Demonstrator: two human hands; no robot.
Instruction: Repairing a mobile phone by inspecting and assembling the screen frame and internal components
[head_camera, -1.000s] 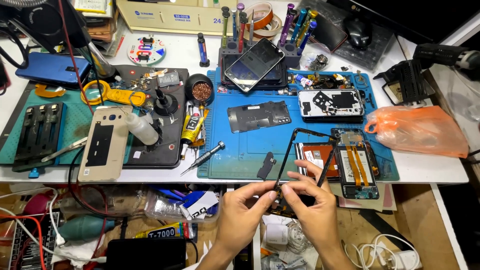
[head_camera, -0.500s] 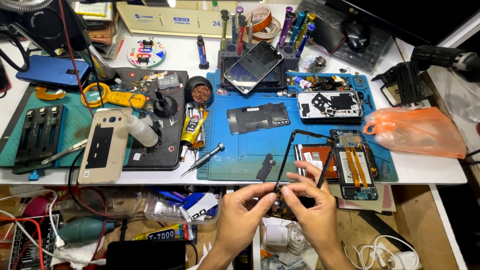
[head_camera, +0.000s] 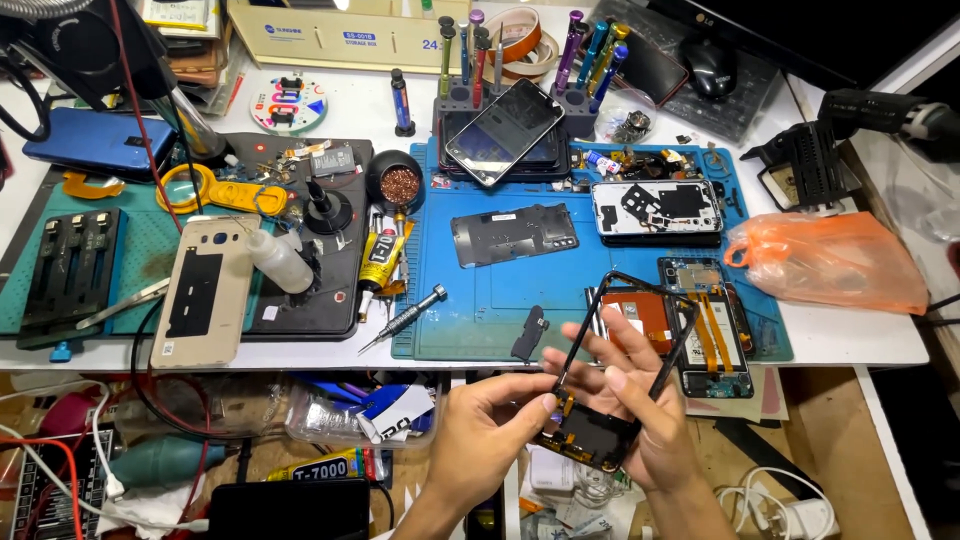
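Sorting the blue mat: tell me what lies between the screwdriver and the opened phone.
In the head view, a small black part lies on the blue mat between the screwdriver and the opened phone.

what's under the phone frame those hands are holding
Both hands, left and right, hold the black frame up off the table. Through its opening show the right fingers and an opened phone on the blue mat. The frame's lower end hides what lies beneath it.

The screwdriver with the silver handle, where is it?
In the head view, the screwdriver lies at the blue mat's left edge, right of the gold phone cover, above the left hand.
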